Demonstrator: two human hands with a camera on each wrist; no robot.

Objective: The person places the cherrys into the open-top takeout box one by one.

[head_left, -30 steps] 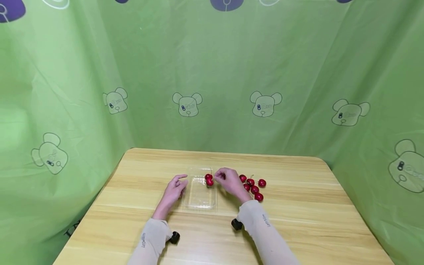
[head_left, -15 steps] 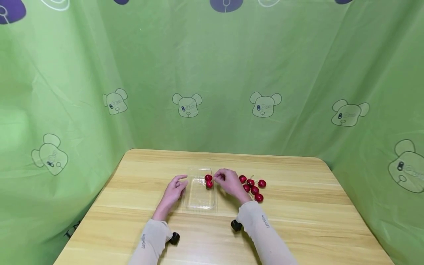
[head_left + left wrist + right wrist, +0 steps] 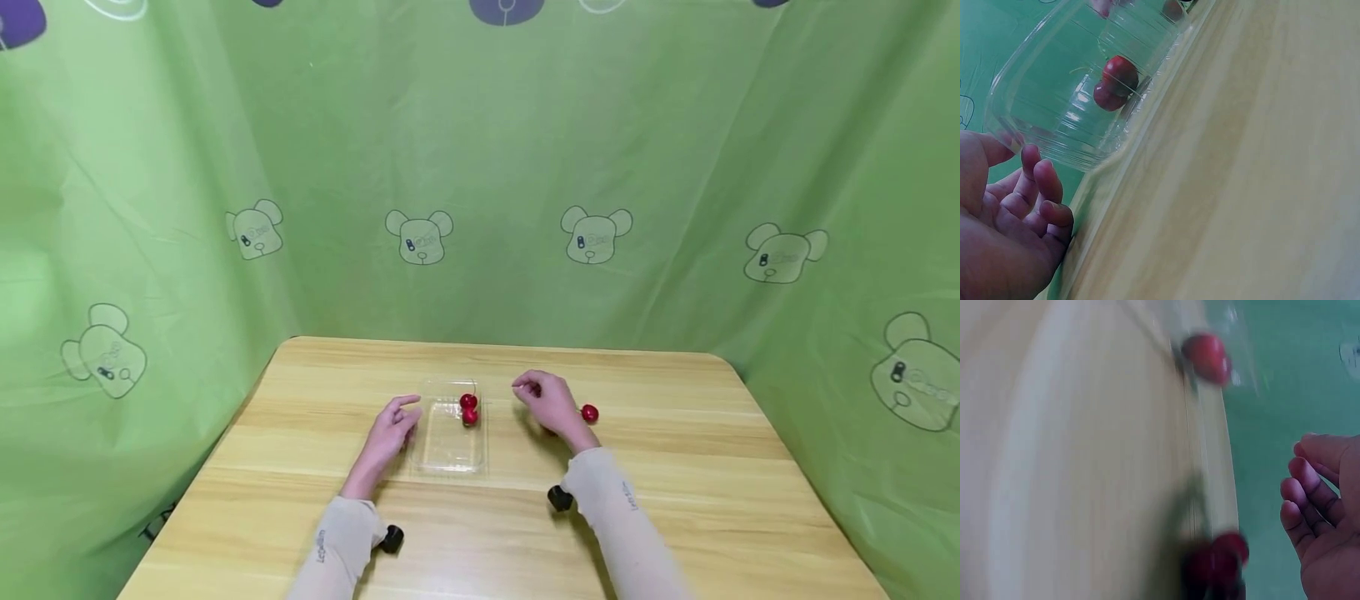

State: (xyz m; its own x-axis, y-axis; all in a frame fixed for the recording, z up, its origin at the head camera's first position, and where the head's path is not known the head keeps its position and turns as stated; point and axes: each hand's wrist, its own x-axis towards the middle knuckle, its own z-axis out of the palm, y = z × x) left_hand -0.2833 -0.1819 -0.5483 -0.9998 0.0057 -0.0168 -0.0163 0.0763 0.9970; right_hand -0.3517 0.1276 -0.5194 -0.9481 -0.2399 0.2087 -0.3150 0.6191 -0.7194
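Note:
A clear plastic container (image 3: pixel 450 454) stands on the table, with two red cherries (image 3: pixel 469 416) lying inside near its right side. My left hand (image 3: pixel 387 433) is at the container's left edge; in the left wrist view its fingertips touch the rim, the other fingers loosely bent. My right hand (image 3: pixel 551 402) is raised to the right of the container, over the loose cherries, fingers loosely bent with nothing visible between them. One loose cherry (image 3: pixel 590 413) shows beyond the right wrist; most of the pile is hidden under this hand. In the right wrist view, blurred cherries (image 3: pixel 1213 565) sit below the hand.
The light wooden table (image 3: pixel 675 483) carries everything. A green curtain (image 3: pixel 510 292) with bear-head prints hangs behind it and on both sides. Black wrist cameras (image 3: pixel 392 539) are worn under both sleeves.
My right hand has moved from the container's right edge rightward, over the loose cherries. The lower cherry in the container is now free of its fingers. The left hand has stayed at the container.

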